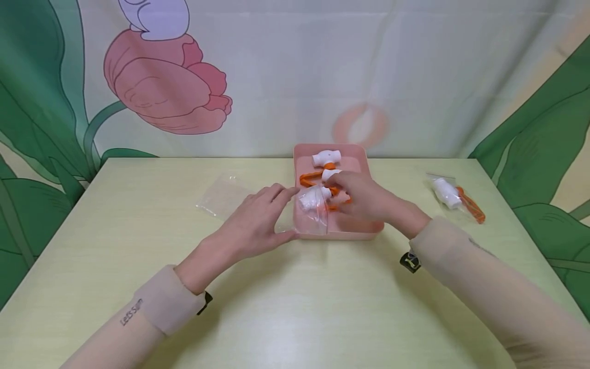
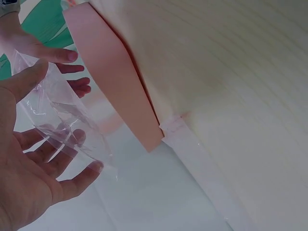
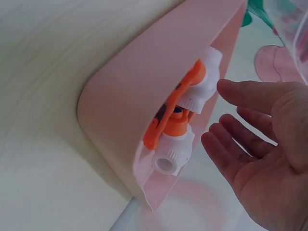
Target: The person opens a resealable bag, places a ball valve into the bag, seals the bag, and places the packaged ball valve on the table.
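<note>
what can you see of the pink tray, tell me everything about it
The pink tray is a rectangular, open-topped box with rounded corners and smooth walls, plastic by its look. It sits upright on the table, near the back edge. White fittings with orange handles lie inside. The right hand is over it, the left hand beside its left wall, and a clear bag overlaps its near left part in the head view; whether these touch it is unclear.

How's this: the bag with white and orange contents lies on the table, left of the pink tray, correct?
The side is wrong: the head view shows the bag with white and orange contents on the table, right of the pink tray.
</note>
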Action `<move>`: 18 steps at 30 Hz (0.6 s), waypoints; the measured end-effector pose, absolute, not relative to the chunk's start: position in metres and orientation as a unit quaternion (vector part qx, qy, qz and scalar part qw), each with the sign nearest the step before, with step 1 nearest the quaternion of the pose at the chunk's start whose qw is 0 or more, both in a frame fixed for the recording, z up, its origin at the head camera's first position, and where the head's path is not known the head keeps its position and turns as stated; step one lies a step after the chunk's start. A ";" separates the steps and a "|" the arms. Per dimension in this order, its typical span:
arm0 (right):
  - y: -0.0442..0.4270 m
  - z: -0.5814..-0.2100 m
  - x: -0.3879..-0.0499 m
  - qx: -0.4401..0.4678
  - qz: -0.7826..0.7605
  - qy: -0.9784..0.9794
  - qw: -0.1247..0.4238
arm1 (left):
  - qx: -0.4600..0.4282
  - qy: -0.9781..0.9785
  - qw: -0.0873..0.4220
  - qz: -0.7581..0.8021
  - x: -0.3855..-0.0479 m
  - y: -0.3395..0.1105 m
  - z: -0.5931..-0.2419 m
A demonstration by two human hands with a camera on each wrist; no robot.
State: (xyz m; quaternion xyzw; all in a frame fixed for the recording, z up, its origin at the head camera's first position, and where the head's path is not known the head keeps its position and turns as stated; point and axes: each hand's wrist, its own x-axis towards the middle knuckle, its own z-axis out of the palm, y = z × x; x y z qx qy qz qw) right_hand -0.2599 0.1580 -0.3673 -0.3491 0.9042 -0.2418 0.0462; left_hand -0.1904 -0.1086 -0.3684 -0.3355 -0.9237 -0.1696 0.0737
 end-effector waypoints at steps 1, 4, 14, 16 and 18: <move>0.157 -0.368 -0.261 -0.352 -0.225 0.907 0.051 | -0.335 -0.924 0.073 -0.169 -0.190 -0.109 -0.368; 0.151 -0.369 -0.265 -0.357 -0.202 0.909 0.072 | -0.334 -0.924 0.072 -0.170 -0.190 -0.110 -0.368; 0.129 -0.373 -0.272 -0.396 -0.128 0.907 0.066 | -0.332 -0.924 0.072 -0.177 -0.190 -0.114 -0.367; 0.125 -0.374 -0.272 -0.397 -0.117 0.908 0.066 | -0.332 -0.924 0.072 -0.178 -0.190 -0.115 -0.366; 0.121 -0.375 -0.273 -0.393 -0.108 0.910 0.070 | -0.331 -0.924 0.071 -0.177 -0.190 -0.115 -0.366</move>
